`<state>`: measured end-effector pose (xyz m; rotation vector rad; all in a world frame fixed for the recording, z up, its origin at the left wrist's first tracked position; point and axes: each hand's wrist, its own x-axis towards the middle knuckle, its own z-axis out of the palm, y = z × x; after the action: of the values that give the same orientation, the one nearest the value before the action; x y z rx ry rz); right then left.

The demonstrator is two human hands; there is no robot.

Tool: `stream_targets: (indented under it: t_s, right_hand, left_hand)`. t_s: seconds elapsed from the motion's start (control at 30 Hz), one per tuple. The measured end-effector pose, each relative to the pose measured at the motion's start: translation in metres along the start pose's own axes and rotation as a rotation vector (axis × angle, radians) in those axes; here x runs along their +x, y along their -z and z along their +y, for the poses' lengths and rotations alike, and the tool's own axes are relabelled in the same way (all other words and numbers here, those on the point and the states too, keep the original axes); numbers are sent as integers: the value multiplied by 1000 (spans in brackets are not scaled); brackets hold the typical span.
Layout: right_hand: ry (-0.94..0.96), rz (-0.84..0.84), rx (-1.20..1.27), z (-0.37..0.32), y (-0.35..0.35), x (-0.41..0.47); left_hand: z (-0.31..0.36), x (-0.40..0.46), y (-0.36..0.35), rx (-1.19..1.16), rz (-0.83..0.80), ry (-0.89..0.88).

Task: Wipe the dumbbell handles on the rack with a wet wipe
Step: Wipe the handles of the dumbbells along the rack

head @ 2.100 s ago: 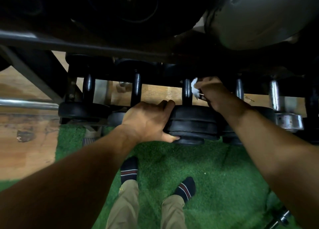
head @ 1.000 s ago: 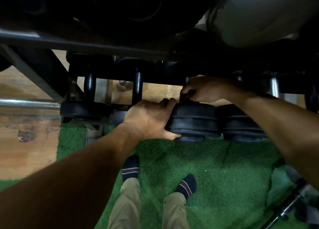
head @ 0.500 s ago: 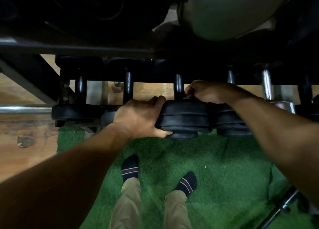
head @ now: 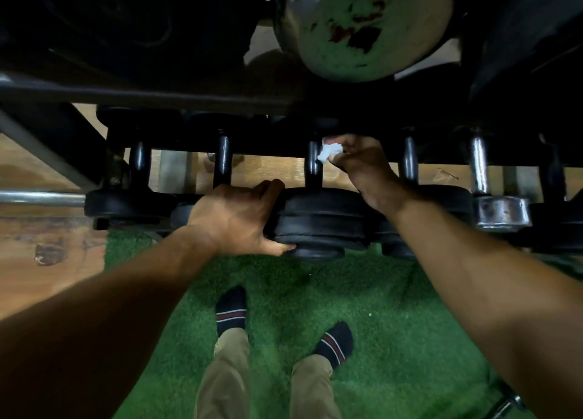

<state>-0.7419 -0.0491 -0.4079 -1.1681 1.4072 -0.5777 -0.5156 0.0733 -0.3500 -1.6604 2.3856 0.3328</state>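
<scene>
Pinching a bunched-up wet wipe (head: 329, 152) between thumb and fingertips, the right hand (head: 362, 163) has it pressed against the far end of the black handle (head: 313, 163) on the middle dumbbell (head: 321, 223), right up under the rack's dark crossbar (head: 142, 98). On the near side of that handle, the left hand (head: 236, 221) is wrapped around the dumbbell's rubber weight head, fingers over the top and thumb hooked under, so it's steadying the thing while the wipe works.

Progress-wise, I'd call it mid-job: one handle is being done now. To the left of the middle dumbbell two more black handles (head: 222, 159) sit in the row, and to its right there's another black one (head: 409, 163) plus a chrome one (head: 479, 166). Honestly can't tell from the lighting which of those are already clean, it's pretty dark under there.

What's in the way: the upper shelf hangs low over the handle, loaded with a big worn metal plate (head: 369, 24), so there's little room above the wiping hand. Neighbouring weight heads sit just beside the middle dumbbell too. Below it is green turf (head: 394, 324), the person's socked feet (head: 232, 311) and wooden floor off to the left.
</scene>
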Motion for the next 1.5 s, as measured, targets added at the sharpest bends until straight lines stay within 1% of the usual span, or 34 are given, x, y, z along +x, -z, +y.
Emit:
stream_targets:
  t_s: [0.13, 0.2, 0.27, 0.4, 0.57, 0.7, 0.8, 0.93, 1.0, 1.1, 1.23, 1.37, 1.5]
  right_hand:
    - [65, -51, 130, -2, 2, -7]
    - [72, -65, 137, 0, 1, -10]
    - [96, -53, 83, 1, -2, -10]
    - [156, 26, -64, 6, -5, -6]
    - [156, 67, -156, 4, -5, -7]
    - [150, 80, -207, 4, -7, -9]
    - [146, 81, -266, 0, -4, -15]
    - [222, 68, -459, -11, 5, -27]
    - [225, 50, -454, -15, 13, -32]
    - [199, 43, -444, -23, 33, -38]
    - [255, 61, -506, -33, 70, -41]
    - [204, 84, -586, -27, 116, -34]
    - [170, 9, -662, -19, 151, -24]
  left_hand:
    - [1, -1, 0, -10, -17, 4]
    - [3, -2, 2, 10, -2, -5]
    - [5, -2, 5, 32, 6, -11]
    - [6, -4, 9, 16, -5, 10]
    - [8, -4, 13, 13, -43, 32]
    - [7, -5, 13, 40, -23, 13]
    - [7, -6, 17, 48, -63, 8]
    - [3, -5, 8, 73, 13, -1]
    - [0, -6, 3, 58, 24, -11]
    - [-1, -7, 5, -60, 63, -85]
    - [26, 2, 16, -153, 115, -99]
    - [73, 28, 33, -249, 145, -123]
    - [118, 69, 39, -204, 101, -137]
